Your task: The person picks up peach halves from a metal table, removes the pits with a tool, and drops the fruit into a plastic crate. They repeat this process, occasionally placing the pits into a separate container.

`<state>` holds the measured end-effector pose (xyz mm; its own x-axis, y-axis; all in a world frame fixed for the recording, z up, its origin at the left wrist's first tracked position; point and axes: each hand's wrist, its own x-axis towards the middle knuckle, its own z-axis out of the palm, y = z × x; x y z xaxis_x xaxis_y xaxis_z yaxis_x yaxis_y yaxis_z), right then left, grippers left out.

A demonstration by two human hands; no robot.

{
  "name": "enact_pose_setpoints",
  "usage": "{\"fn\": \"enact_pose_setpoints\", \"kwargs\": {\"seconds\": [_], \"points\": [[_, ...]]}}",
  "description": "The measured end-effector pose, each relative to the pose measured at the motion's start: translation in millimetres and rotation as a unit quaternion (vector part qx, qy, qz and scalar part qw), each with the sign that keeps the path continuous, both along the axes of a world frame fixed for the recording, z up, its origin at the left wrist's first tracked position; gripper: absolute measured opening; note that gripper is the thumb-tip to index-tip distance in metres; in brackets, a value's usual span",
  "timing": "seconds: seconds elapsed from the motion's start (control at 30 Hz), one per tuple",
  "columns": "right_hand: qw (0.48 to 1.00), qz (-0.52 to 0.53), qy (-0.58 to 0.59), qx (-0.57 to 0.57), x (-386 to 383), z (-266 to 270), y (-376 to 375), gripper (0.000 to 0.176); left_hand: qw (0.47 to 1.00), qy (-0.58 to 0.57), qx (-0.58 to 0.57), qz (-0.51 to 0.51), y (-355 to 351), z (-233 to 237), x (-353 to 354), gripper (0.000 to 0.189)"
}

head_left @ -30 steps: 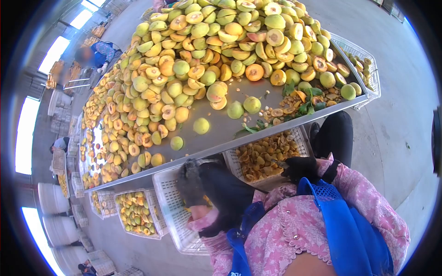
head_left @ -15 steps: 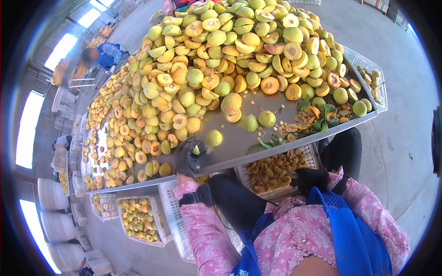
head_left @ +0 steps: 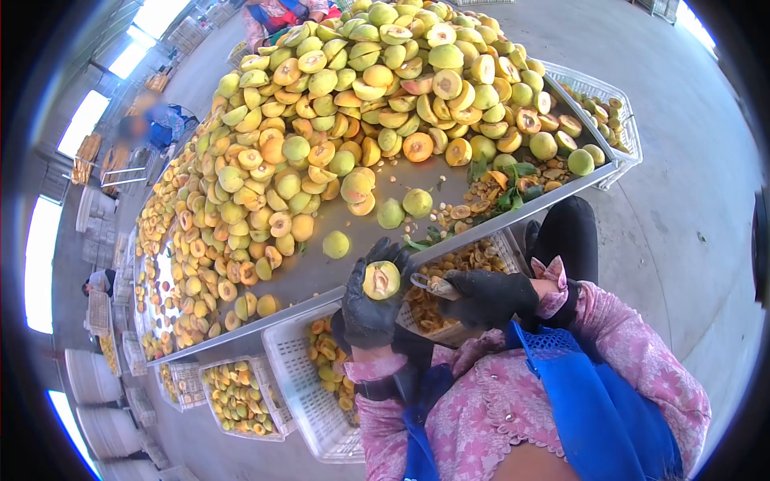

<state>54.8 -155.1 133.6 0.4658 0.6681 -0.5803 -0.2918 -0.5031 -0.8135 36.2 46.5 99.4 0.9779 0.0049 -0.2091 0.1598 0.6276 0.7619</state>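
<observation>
In a dark glove, my left hand (head_left: 370,301) holds a halved fruit (head_left: 381,280) with its cut face up, just off the table's front edge. My right hand (head_left: 491,298), also gloved, is closed around a small tool (head_left: 433,284) whose curved metal end points at the fruit. A large heap of halved yellow-green fruit (head_left: 321,104) covers most of the metal table (head_left: 353,215). Two whole-looking fruits and a rounder one (head_left: 336,244) lie apart from the heap. Under my hands, a crate (head_left: 513,248) holds cut fruit pieces.
A white crate (head_left: 298,385) partly filled with fruit stands left of my legs, with another fruit crate (head_left: 281,421) beyond it. Leaves and scraps (head_left: 513,188) lie at the table's right. Other people (head_left: 277,18) are across the table and at far left.
My left hand has risen from the table edge and now shows a halved fruit. My right hand has moved up and left with the tool, near the fruit. The view has shifted.
</observation>
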Motion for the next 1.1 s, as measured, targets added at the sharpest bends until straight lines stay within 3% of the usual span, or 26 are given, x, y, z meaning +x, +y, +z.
{"fn": "enact_pose_setpoints", "kwargs": {"seconds": [0.03,0.07,0.1,0.13,0.17,0.2,0.23,0.27,0.33,0.43,0.5,0.53,0.6,0.63,0.67,0.7,0.77,0.8,0.87,0.9,0.93,0.97,1.0,1.03,1.07,1.1], "points": [[1.000,0.000,-0.019,-0.013,-1.0,2.1,-0.1,0.028,0.974,-0.061,0.220,-0.008,-5.9,1.7,-3.5,0.037],[1.000,-0.002,-0.019,-0.013,-0.5,1.7,-0.8,0.028,0.995,0.000,0.094,-0.018,-4.2,-15.7,-0.3,0.044],[1.000,-0.006,-0.018,-0.005,0.5,-0.4,-1.0,0.027,0.995,-0.001,0.094,-0.019,-5.0,-22.1,-2.5,0.044],[1.000,-0.010,-0.017,0.004,0.4,-1.4,-0.5,0.027,0.960,-0.066,0.274,-0.009,-7.5,-23.6,-6.9,0.043],[1.000,-0.010,-0.017,0.004,-0.9,-0.6,1.6,0.027,0.887,-0.129,0.443,0.003,-9.7,-24.8,-10.3,0.042],[0.992,-0.045,-0.117,0.030,-2.6,0.4,4.6,0.027,0.887,-0.129,0.443,0.003,-11.0,-25.3,-13.5,0.042],[0.972,-0.081,-0.216,0.056,-4.0,0.9,6.6,0.027,0.841,-0.140,0.523,-0.002,-14.5,-18.0,-16.6,0.042],[0.972,-0.080,-0.215,0.056,-3.6,-5.7,8.6,0.027,0.787,-0.150,0.599,-0.007,-17.5,-14.5,-19.0,0.042],[0.939,-0.123,-0.297,0.125,0.4,-24.9,15.2,0.029,0.791,-0.135,0.597,0.014,-23.1,-21.8,-25.7,0.043],[0.931,-0.128,-0.307,0.151,5.9,-34.7,18.1,0.030,0.780,-0.128,0.612,0.018,-27.0,-34.4,-26.2,0.045],[0.943,-0.102,-0.301,0.099,8.5,-38.8,19.8,0.031,0.766,-0.137,0.628,0.000,-30.5,-40.5,-25.7,0.046],[0.951,-0.075,-0.295,0.048,9.5,-42.2,20.1,0.032,0.788,-0.134,0.600,0.025,-34.9,-40.1,-25.6,0.046],[0.934,-0.086,-0.341,0.064,8.6,-60.2,22.5,0.032,0.810,-0.130,0.570,0.048,-42.1,-38.1,-26.2,0.045],[0.913,-0.096,-0.387,0.081,8.3,-55.4,24.0,0.032,0.860,-0.105,0.497,0.046,-46.3,-32.2,-26.4,0.045],[0.914,-0.096,-0.387,0.079,9.2,-49.8,22.9,0.032,0.903,-0.078,0.421,0.045,-48.7,-29.5,-26.7,0.044],[0.931,-0.085,-0.344,0.081,11.0,-43.1,21.2,0.033,0.903,-0.077,0.420,0.044,-49.0,-31.2,-27.4,0.044],[0.948,-0.076,-0.300,0.082,10.9,-43.3,21.8,0.034,0.839,-0.138,0.525,0.017,-47.8,-38.3,-30.5,0.026],[0.942,-0.061,-0.321,0.080,10.2,-57.2,24.2,0.034,0.840,-0.138,0.525,0.016,-45.1,-46.8,-29.9,0.026],[0.936,-0.048,-0.341,0.076,3.5,-65.5,24.0,0.034,0.640,-0.123,0.755,-0.073,-35.0,-66.8,-25.0,0.026],[0.930,-0.012,-0.354,0.099,-1.8,-63.9,21.8,0.033,0.641,-0.124,0.754,-0.074,-29.1,-73.5,-21.2,0.026],[0.922,0.025,-0.366,0.121,-4.5,-60.1,19.9,0.033,0.877,-0.054,0.476,-0.043,-23.9,-76.4,-15.3,0.028],[0.923,0.027,-0.365,0.120,-5.1,-40.5,17.2,0.033,0.991,0.024,0.131,-0.004,-22.4,-75.4,-12.4,0.034],[0.977,-0.016,-0.204,0.058,-5.0,-17.8,11.8,0.032,0.999,0.002,0.031,0.014,-22.3,-74.1,-13.0,0.030],[0.998,-0.057,-0.038,-0.007,-2.8,0.5,8.9,0.031,0.999,0.002,0.031,0.017,-21.8,-71.5,-13.1,0.030],[0.997,-0.070,-0.027,-0.013,-1.7,5.0,4.0,0.034,0.975,-0.053,0.217,0.004,-21.3,-69.5,-14.3,0.031],[0.997,-0.069,-0.026,-0.013,-3.5,-7.3,0.0,0.034,0.912,-0.106,0.395,-0.010,-20.8,-68.7,-14.8,0.034]]}}
